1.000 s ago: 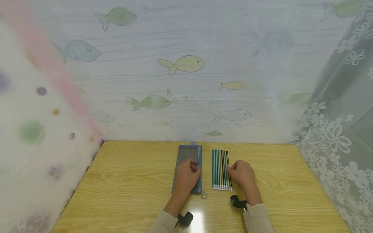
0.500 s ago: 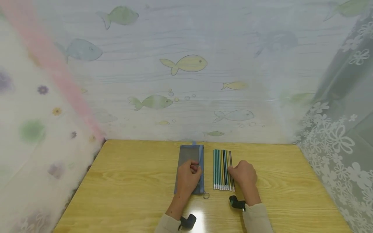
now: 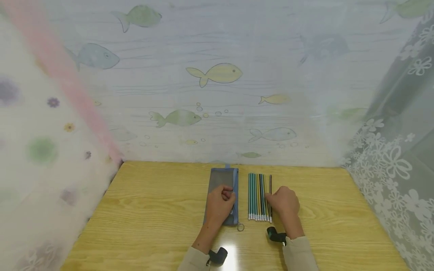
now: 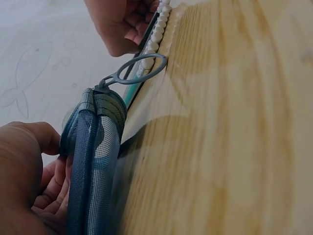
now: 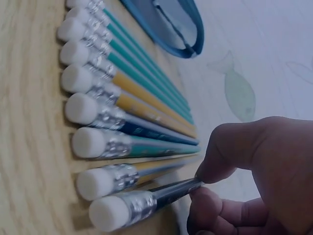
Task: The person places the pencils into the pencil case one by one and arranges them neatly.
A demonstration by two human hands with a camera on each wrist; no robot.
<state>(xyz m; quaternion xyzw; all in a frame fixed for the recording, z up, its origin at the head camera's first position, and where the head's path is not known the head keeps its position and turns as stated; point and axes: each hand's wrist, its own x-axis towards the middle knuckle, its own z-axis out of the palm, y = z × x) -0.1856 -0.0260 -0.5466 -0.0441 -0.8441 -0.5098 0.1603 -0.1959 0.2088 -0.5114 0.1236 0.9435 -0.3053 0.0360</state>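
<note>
A blue-grey mesh pencil case (image 3: 220,177) with a zip and a ring pull (image 3: 240,227) lies flat on the table. My left hand (image 3: 219,205) lies over it, thumb and fingers pinching its zipped edge in the left wrist view. To the right, several pencils (image 3: 256,195) in green, yellow and dark blue lie side by side, their white erasers (image 5: 80,107) towards me. Between right thumb and fingertips, my right hand (image 3: 284,201) pinches a black pencil (image 5: 176,192) at the row's right end. In the right wrist view its eraser end sits slightly apart from the others.
The wooden table (image 3: 152,218) ends at a back wall covering (image 3: 217,124) printed with fish. A flowered sheet (image 3: 54,150) borders the left side, and a lace curtain (image 3: 390,165) the right. Black wrist mounts (image 3: 276,235) sit at both wrists.
The black pencil's far end has swung right, opening a gap from the row. My left hand stays on the pencil case. The head view has shifted slightly.
</note>
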